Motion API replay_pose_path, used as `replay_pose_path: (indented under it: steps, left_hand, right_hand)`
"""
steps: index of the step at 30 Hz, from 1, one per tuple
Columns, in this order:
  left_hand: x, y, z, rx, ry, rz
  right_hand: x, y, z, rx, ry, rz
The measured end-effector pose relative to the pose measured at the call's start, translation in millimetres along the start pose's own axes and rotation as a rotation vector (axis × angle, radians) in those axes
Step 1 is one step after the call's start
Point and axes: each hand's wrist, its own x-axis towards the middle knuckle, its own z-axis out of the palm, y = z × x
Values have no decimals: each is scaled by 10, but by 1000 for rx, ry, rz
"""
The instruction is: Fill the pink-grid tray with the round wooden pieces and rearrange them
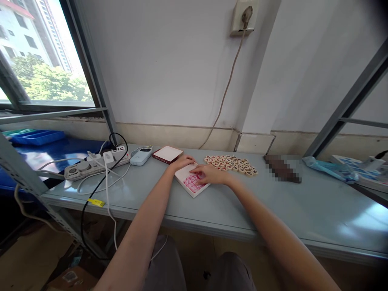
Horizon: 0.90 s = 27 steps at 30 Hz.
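A shallow white box (179, 175) with a pink-red lined pattern (191, 182) on its upper face lies turned at an angle near the table's middle. My left hand (182, 162) is at its far left corner, with the fingers along the far edge and the thumb over the face. Over the patterned face is my right hand (210, 174), its fingers bent and apart. I see nothing held in it. Just behind to the left sits a dark red box part with a pale top (168, 154). Round wooden Chinese chess pieces (230, 163) lie spread to the right.
A power strip (81, 169) with tangled cables and a light blue power bank (141, 157) stand at left. A brown, partly pixelated item (281, 169) and a blue plastic bag (330, 169) lie at right. The table's front edge (212, 227) runs before my knees.
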Motion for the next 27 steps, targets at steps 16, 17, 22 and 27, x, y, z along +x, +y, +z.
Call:
replay_pose_path:
  steps: [16,17,22,27]
  left_hand:
    - [-114,113,-140,478,154,-150]
    - [-124,110,-156,510,153,-176]
    - [-162,157,-196,665,174,-273]
    - [-180,249,-172,809,202,-284]
  right_hand:
    - [-344,62,-538,304,263,236]
    - [-383,94,-569,344,240,276]
    - [-446,253,-568,320,41,360]
    - [-416,339,-515,161,-218,310]
